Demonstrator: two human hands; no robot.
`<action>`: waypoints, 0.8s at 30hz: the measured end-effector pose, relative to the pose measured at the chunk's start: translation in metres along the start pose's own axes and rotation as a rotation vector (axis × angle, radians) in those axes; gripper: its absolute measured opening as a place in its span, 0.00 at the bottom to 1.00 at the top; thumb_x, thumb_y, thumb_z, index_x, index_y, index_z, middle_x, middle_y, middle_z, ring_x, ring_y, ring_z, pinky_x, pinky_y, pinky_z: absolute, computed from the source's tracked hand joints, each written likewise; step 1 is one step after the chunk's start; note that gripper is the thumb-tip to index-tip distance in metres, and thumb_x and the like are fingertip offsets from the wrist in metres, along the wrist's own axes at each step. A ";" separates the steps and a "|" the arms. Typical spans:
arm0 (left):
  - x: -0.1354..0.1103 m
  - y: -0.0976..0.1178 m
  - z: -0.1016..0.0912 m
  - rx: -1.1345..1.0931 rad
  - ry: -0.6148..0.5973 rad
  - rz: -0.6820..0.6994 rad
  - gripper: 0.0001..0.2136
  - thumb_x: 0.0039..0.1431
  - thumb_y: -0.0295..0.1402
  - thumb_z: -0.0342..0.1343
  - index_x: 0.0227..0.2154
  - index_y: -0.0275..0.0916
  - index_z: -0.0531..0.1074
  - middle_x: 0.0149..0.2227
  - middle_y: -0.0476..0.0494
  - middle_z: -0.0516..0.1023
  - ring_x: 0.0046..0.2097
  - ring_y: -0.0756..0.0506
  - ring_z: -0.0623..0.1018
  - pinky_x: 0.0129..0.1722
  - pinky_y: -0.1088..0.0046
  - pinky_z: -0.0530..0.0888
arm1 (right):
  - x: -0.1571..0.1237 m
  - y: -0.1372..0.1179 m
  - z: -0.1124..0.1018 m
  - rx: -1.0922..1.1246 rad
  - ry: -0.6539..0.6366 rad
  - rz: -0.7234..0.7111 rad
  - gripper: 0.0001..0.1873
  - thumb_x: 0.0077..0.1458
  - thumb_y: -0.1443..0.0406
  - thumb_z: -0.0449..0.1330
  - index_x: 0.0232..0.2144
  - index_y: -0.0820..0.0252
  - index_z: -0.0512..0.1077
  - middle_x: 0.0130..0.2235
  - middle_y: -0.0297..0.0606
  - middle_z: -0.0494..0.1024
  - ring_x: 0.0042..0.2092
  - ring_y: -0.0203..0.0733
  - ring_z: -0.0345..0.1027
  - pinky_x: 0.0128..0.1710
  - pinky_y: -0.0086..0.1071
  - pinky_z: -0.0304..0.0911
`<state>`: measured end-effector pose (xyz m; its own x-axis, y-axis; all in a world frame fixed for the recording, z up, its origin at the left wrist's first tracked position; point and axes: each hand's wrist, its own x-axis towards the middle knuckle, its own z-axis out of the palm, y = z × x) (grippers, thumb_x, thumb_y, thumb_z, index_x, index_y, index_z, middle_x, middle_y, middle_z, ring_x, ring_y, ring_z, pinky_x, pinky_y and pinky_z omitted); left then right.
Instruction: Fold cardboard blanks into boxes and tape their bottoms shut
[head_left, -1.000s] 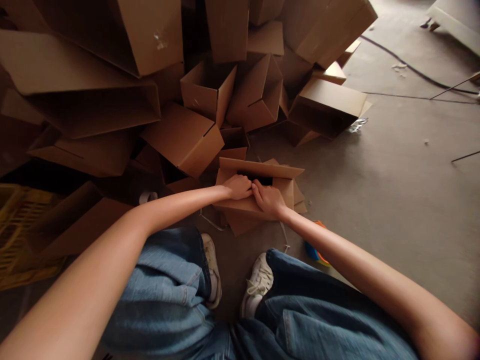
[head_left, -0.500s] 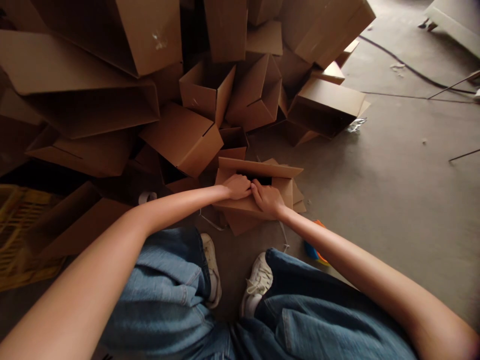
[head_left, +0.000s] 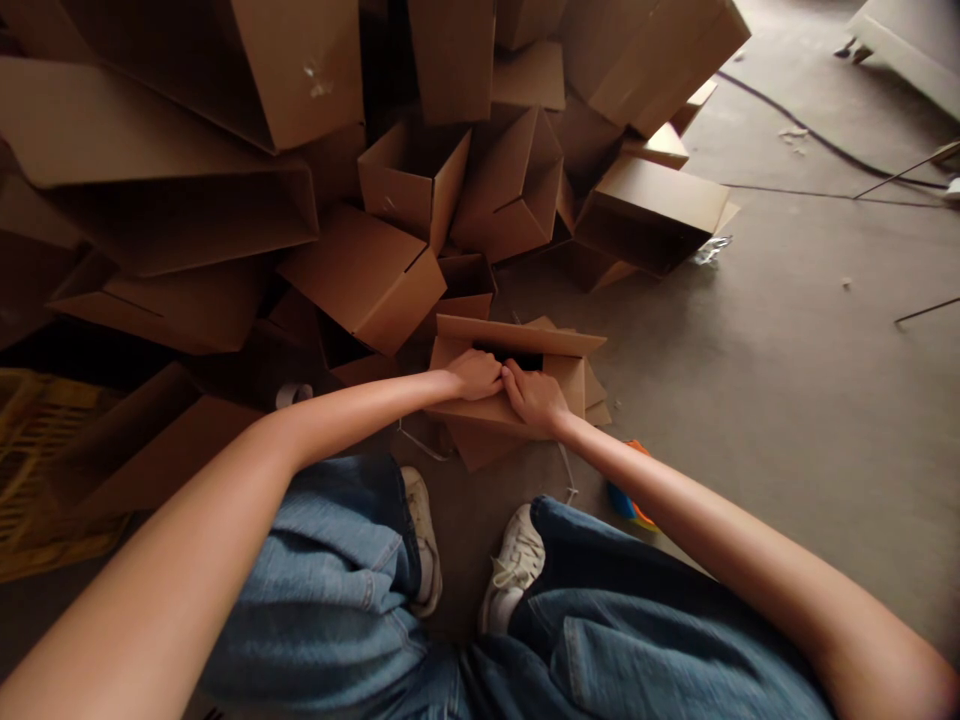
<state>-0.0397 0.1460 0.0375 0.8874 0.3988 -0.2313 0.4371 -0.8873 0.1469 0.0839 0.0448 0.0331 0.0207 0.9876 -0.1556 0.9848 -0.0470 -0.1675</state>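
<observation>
A small brown cardboard box [head_left: 570,375] lies on the concrete floor just beyond my feet, its top flaps partly open with a dark gap showing. My left hand [head_left: 474,374] and my right hand [head_left: 534,398] rest side by side on the near flap of this box, fingers curled over its edge and pressing it down. The fingertips of both hands touch each other near the gap.
A big heap of empty cardboard boxes [head_left: 360,270] fills the left and back. A yellow plastic crate [head_left: 34,470] sits at the far left. A tape roll [head_left: 292,394] lies by the boxes, a blue-orange object [head_left: 628,503] beside my right leg. Bare concrete floor [head_left: 787,380] and cables lie to the right.
</observation>
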 end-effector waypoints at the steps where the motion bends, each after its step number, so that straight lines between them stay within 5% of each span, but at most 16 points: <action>1: 0.000 0.000 0.000 0.001 -0.005 0.004 0.20 0.68 0.36 0.45 0.38 0.29 0.82 0.37 0.30 0.83 0.39 0.38 0.82 0.39 0.64 0.72 | 0.000 0.000 0.000 0.000 0.001 0.004 0.25 0.73 0.58 0.33 0.48 0.61 0.67 0.38 0.45 0.83 0.38 0.48 0.77 0.31 0.34 0.49; 24: -0.007 0.007 0.008 -0.041 0.029 -0.105 0.19 0.67 0.34 0.46 0.38 0.29 0.82 0.37 0.30 0.83 0.41 0.39 0.82 0.41 0.66 0.73 | 0.001 0.001 -0.002 -0.046 -0.095 -0.013 0.32 0.72 0.56 0.26 0.57 0.64 0.63 0.41 0.49 0.83 0.43 0.50 0.78 0.36 0.34 0.59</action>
<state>-0.0436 0.1348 0.0322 0.8399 0.4965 -0.2193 0.5332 -0.8303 0.1623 0.0849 0.0459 0.0349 -0.0062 0.9693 -0.2456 0.9918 -0.0253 -0.1251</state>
